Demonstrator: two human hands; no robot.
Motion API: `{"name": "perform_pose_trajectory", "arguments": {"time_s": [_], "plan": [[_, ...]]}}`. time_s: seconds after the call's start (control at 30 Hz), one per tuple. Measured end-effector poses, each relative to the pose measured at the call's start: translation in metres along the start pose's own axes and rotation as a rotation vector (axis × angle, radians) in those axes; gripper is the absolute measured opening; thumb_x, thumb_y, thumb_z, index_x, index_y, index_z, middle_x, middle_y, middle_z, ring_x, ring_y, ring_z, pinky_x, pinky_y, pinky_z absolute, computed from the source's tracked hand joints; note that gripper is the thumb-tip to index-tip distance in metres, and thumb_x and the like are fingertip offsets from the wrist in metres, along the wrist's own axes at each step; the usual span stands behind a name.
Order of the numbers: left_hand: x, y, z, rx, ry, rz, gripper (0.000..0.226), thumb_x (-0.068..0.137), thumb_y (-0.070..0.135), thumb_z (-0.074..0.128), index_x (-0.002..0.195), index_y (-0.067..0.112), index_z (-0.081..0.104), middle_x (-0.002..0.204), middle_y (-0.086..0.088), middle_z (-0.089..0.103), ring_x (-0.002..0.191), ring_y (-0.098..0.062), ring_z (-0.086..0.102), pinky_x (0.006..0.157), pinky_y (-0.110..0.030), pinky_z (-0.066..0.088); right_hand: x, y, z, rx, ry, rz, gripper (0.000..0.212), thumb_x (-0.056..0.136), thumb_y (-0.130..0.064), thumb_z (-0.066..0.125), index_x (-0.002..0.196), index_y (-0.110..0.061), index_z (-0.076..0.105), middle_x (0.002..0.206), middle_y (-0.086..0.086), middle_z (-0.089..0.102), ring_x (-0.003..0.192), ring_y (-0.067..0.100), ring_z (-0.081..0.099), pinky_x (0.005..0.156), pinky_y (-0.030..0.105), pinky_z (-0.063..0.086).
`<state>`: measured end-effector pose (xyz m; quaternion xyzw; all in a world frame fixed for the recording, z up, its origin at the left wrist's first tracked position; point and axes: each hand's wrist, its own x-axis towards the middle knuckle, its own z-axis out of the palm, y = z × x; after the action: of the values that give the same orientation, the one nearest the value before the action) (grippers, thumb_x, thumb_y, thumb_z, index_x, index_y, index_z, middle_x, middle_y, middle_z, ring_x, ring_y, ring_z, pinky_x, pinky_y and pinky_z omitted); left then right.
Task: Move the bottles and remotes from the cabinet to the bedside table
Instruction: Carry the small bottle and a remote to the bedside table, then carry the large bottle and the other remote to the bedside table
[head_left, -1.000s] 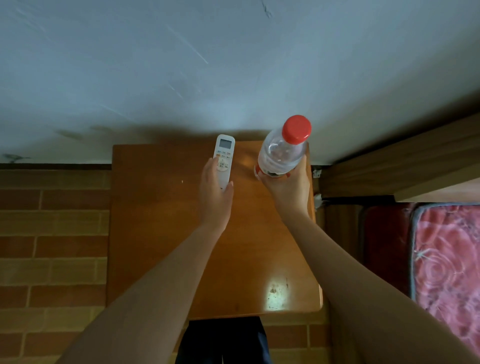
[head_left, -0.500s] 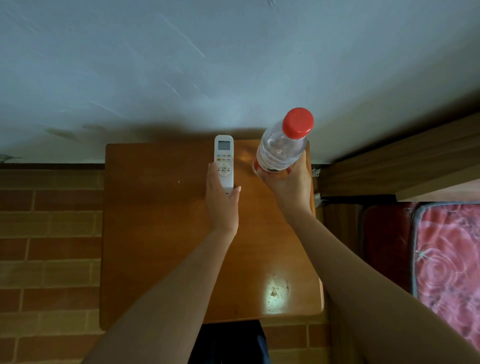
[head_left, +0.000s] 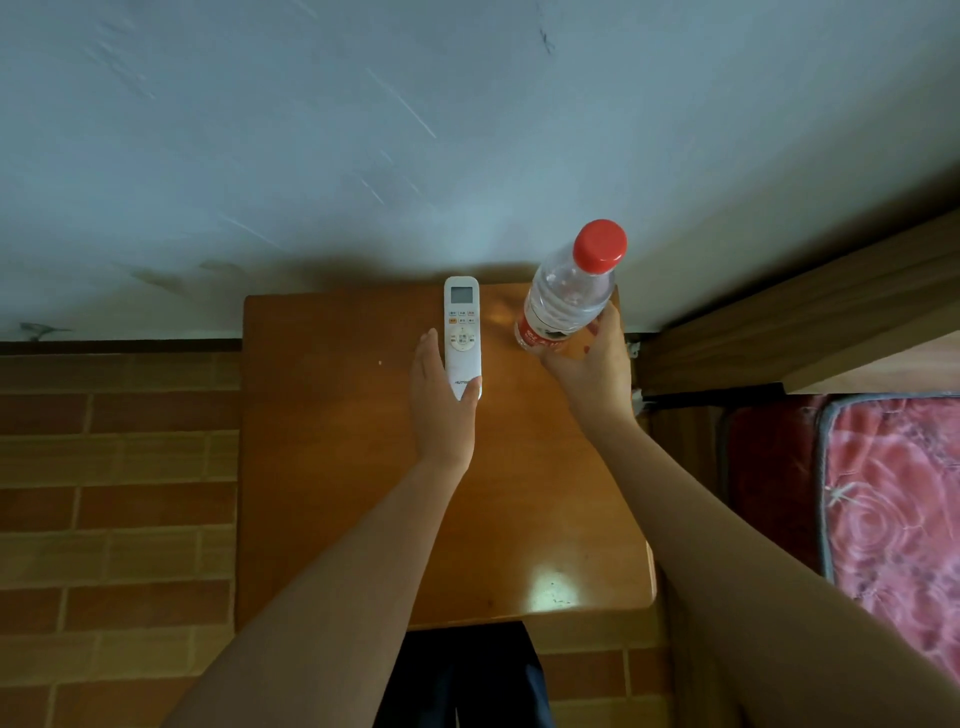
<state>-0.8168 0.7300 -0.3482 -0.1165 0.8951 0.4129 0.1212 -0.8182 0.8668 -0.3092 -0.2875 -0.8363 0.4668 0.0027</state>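
Remote and bottle being set down at the back of the bedside table.

The left hand lies loosely open along the near end of the white remote, thumb on its bottom corner, probably sliding or releasing it; the remote lies flat, face up, long axis pointing from the table's front to its wall edge, screen end farthest. The right hand wraps the lower body of the bottle at the table's back right corner (base looks down on the wood, though partly hidden), red cap tilted up toward the wall.
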Motion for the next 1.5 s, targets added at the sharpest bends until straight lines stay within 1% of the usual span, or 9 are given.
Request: {"name": "perform_pose_trajectory", "arguments": {"time_s": [0.17,0.37,0.53,0.63,0.73,0.9,1.0,1.33,1.5], "plan": [[-0.01,0.013,-0.049,0.139,0.062,0.159,0.052,0.086,0.023,0.059,0.134,0.013,0.04,0.138,-0.006,0.046,0.128,-0.022,0.04,0.104,-0.033,0.032,-0.021,-0.017,-0.018,-0.106,-0.038,0.128,0.073,0.078,-0.028,0.07,0.138,-0.017,0.029,0.14,0.005,0.044,0.126,0.022,0.044,0.099,0.04,0.043],[-0.02,0.048,-0.139,0.296,0.164,0.465,0.038,0.085,0.018,0.061,0.121,0.007,0.054,0.12,-0.012,0.061,0.113,-0.027,0.055,0.097,-0.04,0.044,-0.075,-0.071,-0.051,-0.262,-0.135,0.068,0.053,0.084,-0.026,0.062,0.132,-0.014,0.041,0.134,0.007,0.051,0.12,0.022,0.05,0.093,0.035,0.044],[-0.047,0.072,-0.23,0.288,0.275,0.503,0.031,0.084,0.012,0.062,0.114,0.003,0.058,0.113,-0.015,0.064,0.107,-0.029,0.058,0.091,-0.033,0.044,-0.117,-0.147,-0.076,-0.298,-0.119,-0.229,0.047,0.087,-0.021,0.059,0.132,-0.016,0.043,0.133,0.008,0.053,0.119,0.024,0.051,0.095,0.035,0.045],[-0.077,0.08,-0.282,0.347,0.304,0.502,0.031,0.085,0.013,0.06,0.115,0.004,0.058,0.117,-0.014,0.062,0.111,-0.028,0.055,0.093,-0.031,0.04,-0.14,-0.19,-0.085,-0.456,-0.171,-0.581,0.044,0.09,-0.018,0.054,0.132,-0.013,0.043,0.137,0.008,0.048,0.126,0.025,0.044,0.101,0.037,0.04],[-0.118,0.082,-0.328,0.455,0.334,0.474,0.032,0.087,0.015,0.058,0.118,0.007,0.057,0.121,-0.012,0.059,0.115,-0.027,0.052,0.096,-0.037,0.042,-0.161,-0.23,-0.09,-0.585,-0.25,-0.885,0.043,0.087,-0.012,0.056,0.129,-0.007,0.047,0.135,0.015,0.05,0.124,0.033,0.046,0.099,0.044,0.041],[-0.199,0.064,-0.385,0.59,0.428,0.316,0.035,0.089,0.021,0.053,0.123,0.012,0.053,0.125,-0.006,0.057,0.118,-0.021,0.049,0.099,-0.035,0.038,-0.208,-0.281,-0.086,-0.579,-0.328,-1.188,0.044,0.08,-0.009,0.064,0.123,-0.006,0.053,0.124,0.016,0.059,0.113,0.036,0.055,0.09,0.045,0.047],[-0.252,0.042,-0.414,0.618,0.501,0.184,0.035,0.091,0.025,0.05,0.125,0.017,0.051,0.127,-0.001,0.055,0.12,-0.018,0.046,0.099,-0.035,0.036,-0.247,-0.31,-0.071,-0.548,-0.4,-1.351,0.042,0.087,-0.016,0.058,0.128,-0.009,0.049,0.13,0.012,0.056,0.12,0.032,0.051,0.097,0.043,0.043],[-0.469,-0.053,-0.498,0.602,0.846,-0.297,0.034,0.087,0.026,0.057,0.118,0.013,0.057,0.118,-0.009,0.061,0.109,-0.029,0.054,0.089,-0.04,0.045,-0.434,-0.363,0.005,-0.337,-0.825,-1.762,0.039,0.09,-0.017,0.051,0.129,-0.012,0.048,0.13,0.007,0.055,0.121,0.024,0.049,0.104,0.034,0.035],[-0.583,-0.091,-0.514,0.61,0.962,-0.574,0.04,0.088,0.029,0.053,0.124,0.013,0.052,0.127,-0.011,0.056,0.116,-0.028,0.049,0.092,-0.039,0.041,-0.553,-0.376,0.04,-0.268,-1.016,-1.971,0.044,0.091,-0.023,0.05,0.133,-0.017,0.043,0.134,0.004,0.052,0.125,0.019,0.044,0.106,0.035,0.035]]}}
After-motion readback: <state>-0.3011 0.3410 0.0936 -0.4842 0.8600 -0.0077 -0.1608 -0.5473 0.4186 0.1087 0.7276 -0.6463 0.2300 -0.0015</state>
